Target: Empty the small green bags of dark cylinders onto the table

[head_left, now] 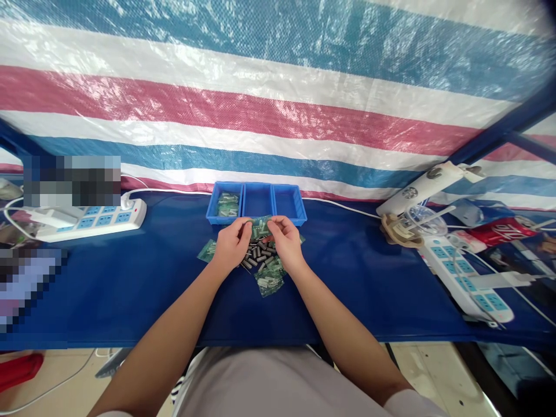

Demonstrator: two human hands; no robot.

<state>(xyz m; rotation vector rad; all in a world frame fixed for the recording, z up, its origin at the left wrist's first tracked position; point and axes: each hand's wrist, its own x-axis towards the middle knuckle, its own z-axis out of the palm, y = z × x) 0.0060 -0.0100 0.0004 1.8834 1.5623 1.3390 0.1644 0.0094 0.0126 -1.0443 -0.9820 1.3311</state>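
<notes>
A small green packet [261, 225] is held up between the left hand [233, 246] and the right hand [286, 240], just in front of the blue tray [258, 215] and above a heap of dark cylindrical pieces [259, 255]. On both hands the fingers are closed to a pinch, thumb against forefinger, each with 1 end of the film. The packet looks light and limp, probably slick, and its pale contents would likely slide about inside; the flat edges seem the best grip, as pressing the middle might bend or crush what lies within. More packets [270, 279] lie at the heap's near side, and others rest in the left of the tray's 3 compartments. The tabletop [143, 278] is dark blue with a smooth sheen, backed by a striped plastic sheet [260, 119]. White power strips stand at the left [106, 223] and right [467, 275], the latter near a red can [499, 233].
</notes>
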